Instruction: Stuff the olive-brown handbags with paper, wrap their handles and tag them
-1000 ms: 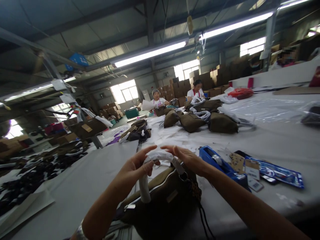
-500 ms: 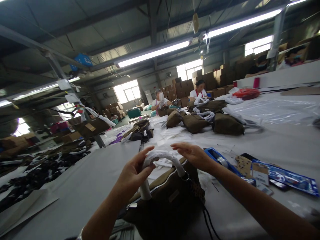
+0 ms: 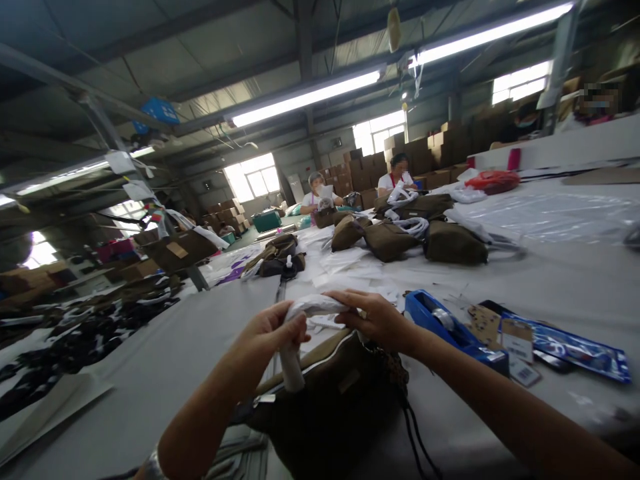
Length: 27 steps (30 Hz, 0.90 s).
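Observation:
An olive-brown handbag [image 3: 340, 407] stands in front of me on the white table, its silver zip running along the top. White wrapping covers its arched handle [image 3: 315, 305]. My left hand [image 3: 273, 333] is closed around the left side of that handle, thumb in front. On the right side, my right hand [image 3: 373, 317] grips the wrapped handle near its top, fingers over it. Dark cords [image 3: 413, 433] hang from the bag's right end. A metal zip pull [image 3: 265, 399] shows at the left end.
Right of the bag lie a blue tape dispenser [image 3: 440, 327], paper tags [image 3: 517, 340] and a blue plastic packet [image 3: 580, 347]. Several brown bags [image 3: 393, 240] sit farther back. Dark bags and straps [image 3: 120, 327] pile up at left. Two co-workers [image 3: 397, 173] are across the table.
My right hand has come down from just beside the handle and closed on it. My left hand has tightened its hold on the other side. The bag stays in nearly the same place.

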Tool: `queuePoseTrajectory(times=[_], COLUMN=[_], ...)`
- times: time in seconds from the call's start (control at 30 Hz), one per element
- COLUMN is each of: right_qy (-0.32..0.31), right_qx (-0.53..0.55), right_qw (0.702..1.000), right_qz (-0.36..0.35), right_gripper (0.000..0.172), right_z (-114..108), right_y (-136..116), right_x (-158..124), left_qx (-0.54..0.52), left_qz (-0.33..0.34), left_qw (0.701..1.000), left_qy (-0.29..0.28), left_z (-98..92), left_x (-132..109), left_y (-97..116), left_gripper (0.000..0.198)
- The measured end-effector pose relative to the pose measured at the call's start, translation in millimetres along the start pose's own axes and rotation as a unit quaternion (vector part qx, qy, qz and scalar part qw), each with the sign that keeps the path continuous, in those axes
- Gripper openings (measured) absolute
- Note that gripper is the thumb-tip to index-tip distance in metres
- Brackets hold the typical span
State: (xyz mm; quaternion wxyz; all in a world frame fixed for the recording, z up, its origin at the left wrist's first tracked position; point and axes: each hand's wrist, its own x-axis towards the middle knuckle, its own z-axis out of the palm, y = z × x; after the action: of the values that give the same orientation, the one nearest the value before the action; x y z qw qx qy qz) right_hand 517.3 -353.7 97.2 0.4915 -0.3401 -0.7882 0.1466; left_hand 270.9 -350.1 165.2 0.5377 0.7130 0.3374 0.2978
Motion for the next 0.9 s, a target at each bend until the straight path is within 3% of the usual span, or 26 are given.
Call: queuePoseTrajectory(times=[0.1, 0.2, 0.3, 0.4, 0.53, 0.63, 0.77, 0.9], right_qy=[0.022, 0.114, 0.167, 0.162, 0.128, 0.107, 0.092, 0.084], right_qx=[0.018, 0.0, -0.054, -0.103, -0.152, -0.178, -0.212, -0.249], right_qw=[0.999, 0.985, 0.966, 0.954, 0.943, 0.936, 0.93, 0.924], right_qz=[0.043, 0.132, 0.191, 0.23, 0.268, 0.283, 0.285, 0.278], right_gripper=[0.049, 0.039, 0.033, 0.026, 0.022, 0.022, 0.022, 0.024], right_z=[-11.1, -24.2, -30.8, -28.0, -12.3, 4.0, 22.1, 23.9], right_y=[4.1, 14.1, 32.3, 50.7, 62.4, 65.5, 73.8, 83.7], right_x=[-6.3, -22.8, -48.3, -78.6, -116.5, -134.9, -137.4, -114.4], left_qx=[-0.018, 0.065, 0.158, 0.141, 0.0, -0.08, -0.127, -0.143], left_qz=[0.044, 0.102, 0.124, 0.116, 0.098, 0.08, 0.104, 0.119], left_qw=[0.994, 0.968, 0.937, 0.923, 0.904, 0.893, 0.867, 0.847], left_qy=[0.103, 0.221, 0.287, 0.338, 0.415, 0.436, 0.471, 0.498], left_z=[-7.5, -19.0, -24.6, -19.4, -3.6, 9.4, 26.4, 40.7], left_x=[-0.1, -4.3, -10.1, -14.8, -22.0, -31.1, -39.6, -36.2], left_y=[7.3, 7.8, 1.2, -8.7, -27.1, -40.2, -45.7, -48.1], left_gripper=[0.034, 0.032, 0.034, 0.041, 0.063, 0.063, 0.056, 0.051])
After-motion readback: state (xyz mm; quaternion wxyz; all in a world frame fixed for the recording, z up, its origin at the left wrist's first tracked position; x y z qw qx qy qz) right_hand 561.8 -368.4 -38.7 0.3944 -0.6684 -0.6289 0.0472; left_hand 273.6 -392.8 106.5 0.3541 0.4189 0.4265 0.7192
